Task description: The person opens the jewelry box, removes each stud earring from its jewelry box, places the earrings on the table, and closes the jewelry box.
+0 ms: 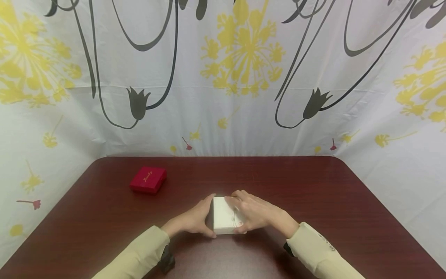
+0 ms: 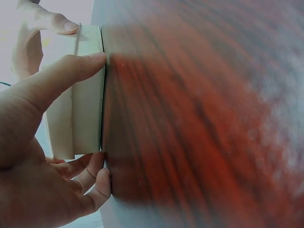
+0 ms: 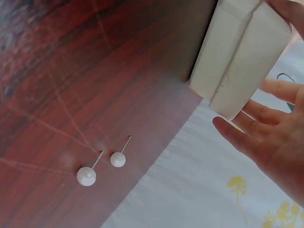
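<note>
A white lidded box sits on the dark red table, between both hands. My left hand grips its left end, thumb on the near side and fingers at the far side. The left wrist view shows the seam between lid and base, with the left thumb lying across it. My right hand holds the lid's right part, its thumb at the near edge and fingers reaching over the top. Two white pearl stud earrings lie on the table in the right wrist view, beyond the box.
A red box with gold lettering rests at the back left of the table. Behind the table's far edge hangs a white curtain with yellow and grey flowers, which also runs along both sides.
</note>
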`<state>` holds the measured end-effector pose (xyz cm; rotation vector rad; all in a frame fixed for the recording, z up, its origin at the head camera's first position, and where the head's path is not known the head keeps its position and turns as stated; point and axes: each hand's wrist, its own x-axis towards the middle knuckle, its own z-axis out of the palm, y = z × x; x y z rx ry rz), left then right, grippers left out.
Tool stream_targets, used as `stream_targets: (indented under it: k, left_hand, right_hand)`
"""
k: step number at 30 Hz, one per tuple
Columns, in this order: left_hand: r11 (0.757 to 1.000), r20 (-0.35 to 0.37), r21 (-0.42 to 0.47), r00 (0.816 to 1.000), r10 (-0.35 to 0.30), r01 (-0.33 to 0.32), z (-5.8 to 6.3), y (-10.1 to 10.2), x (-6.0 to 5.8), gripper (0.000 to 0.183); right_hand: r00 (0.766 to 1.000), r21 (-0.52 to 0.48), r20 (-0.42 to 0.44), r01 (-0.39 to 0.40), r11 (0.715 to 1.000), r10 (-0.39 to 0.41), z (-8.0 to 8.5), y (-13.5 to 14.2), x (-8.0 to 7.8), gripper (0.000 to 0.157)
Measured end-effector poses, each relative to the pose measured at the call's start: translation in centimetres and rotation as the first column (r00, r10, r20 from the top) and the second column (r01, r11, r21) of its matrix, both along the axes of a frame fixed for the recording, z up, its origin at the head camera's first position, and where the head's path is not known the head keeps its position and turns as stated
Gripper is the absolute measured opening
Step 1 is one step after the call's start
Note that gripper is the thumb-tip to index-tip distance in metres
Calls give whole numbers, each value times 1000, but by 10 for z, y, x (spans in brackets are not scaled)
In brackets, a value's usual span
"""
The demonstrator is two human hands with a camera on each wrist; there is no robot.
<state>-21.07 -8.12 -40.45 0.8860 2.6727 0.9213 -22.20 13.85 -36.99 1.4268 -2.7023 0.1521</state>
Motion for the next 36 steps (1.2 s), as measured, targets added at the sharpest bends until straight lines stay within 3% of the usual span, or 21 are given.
stream_targets:
  k: [8, 19, 36]
  left_hand:
    - [999, 30, 39, 999, -11, 10, 1, 0, 2, 115]
    - [999, -22, 22, 999, -25, 25, 0, 1, 1, 106]
    - [1000, -19, 0, 1000, -22, 22, 0, 2, 0, 101]
  right_hand:
    - [1000, 9, -4, -7, 1000, 7, -2, -1, -1, 82]
    - [1000, 39, 16, 13, 999, -14, -2, 0, 1, 82]
    - [978, 11, 178, 112, 994, -112, -2, 14, 2, 90]
